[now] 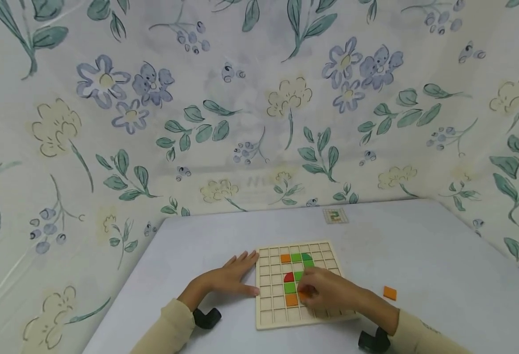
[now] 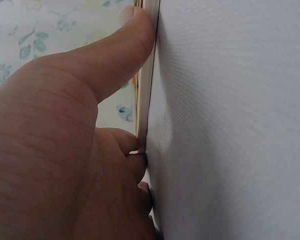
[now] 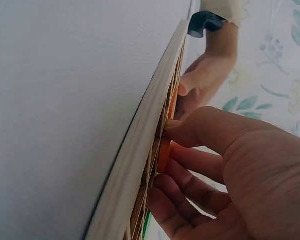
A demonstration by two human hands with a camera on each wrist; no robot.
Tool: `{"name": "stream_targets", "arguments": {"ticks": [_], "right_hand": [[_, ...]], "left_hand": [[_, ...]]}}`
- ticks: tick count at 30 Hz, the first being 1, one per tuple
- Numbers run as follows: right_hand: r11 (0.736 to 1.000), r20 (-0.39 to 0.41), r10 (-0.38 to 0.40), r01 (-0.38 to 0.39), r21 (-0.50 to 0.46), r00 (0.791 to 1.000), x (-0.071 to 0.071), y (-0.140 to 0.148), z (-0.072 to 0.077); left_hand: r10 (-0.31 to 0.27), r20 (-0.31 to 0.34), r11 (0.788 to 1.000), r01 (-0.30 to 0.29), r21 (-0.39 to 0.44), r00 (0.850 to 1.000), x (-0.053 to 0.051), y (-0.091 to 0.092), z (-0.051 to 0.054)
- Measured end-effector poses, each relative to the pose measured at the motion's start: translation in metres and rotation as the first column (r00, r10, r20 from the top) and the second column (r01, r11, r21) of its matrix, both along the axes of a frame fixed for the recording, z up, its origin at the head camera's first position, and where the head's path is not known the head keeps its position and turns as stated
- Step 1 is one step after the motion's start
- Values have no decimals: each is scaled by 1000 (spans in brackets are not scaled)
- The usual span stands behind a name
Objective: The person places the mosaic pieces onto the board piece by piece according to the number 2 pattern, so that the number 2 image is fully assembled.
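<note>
A wooden grid board (image 1: 270, 319) lies flat on the table, with several coloured tiles in its cells. Along its left edge rests my left hand (image 1: 228, 278), fingers spread and fairly straight, thumb touching the rim. Over the middle of the board, my right hand (image 1: 330, 291) pinches an orange tile (image 3: 164, 154) between thumb and fingers, partly set into a cell. Beside it in the grid sits another orange tile (image 1: 291, 300), below a green tile (image 1: 290, 288) and a red rounded tile (image 1: 289, 278). Some cells are hidden beneath the right hand.
A loose orange square tile (image 1: 389, 293) lies on the white table (image 1: 441, 255) right of the board. Toward the back edge is a small patterned card (image 1: 335, 216) with a figure like a 2. Floral cloth (image 1: 259, 123) hangs behind the table.
</note>
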State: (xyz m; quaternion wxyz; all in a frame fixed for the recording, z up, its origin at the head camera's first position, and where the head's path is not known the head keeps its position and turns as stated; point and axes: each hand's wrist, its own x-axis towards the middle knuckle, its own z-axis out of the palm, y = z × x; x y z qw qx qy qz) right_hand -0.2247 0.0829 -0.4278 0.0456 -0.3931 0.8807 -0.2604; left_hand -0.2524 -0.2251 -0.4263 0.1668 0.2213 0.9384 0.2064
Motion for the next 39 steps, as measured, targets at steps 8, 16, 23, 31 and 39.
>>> {"name": "stream_targets", "arguments": {"ticks": [8,16,23,31,39], "right_hand": [[1000,-37,22,-21,12,999,3,-1,1],[999,-1,29,-29,29,1000,3,0,3],[1000,24,19,-19,21,1000,5,0,3],[1000,41,23,-23,7,999,5,0,4],[1000,50,16,-16,2,999,5,0,5]], "left_hand": [[1,-1,1000,-1,16,1000,3,1,3],[-5,-2,1000,5,14,1000,1,0,1],[1,-3,1000,-1,9,1000,1,0,-1],[9,-3,1000,-9,10,1000,1,0,-1],[5,3,1000,-5,7,1000,1,0,-1]]}}
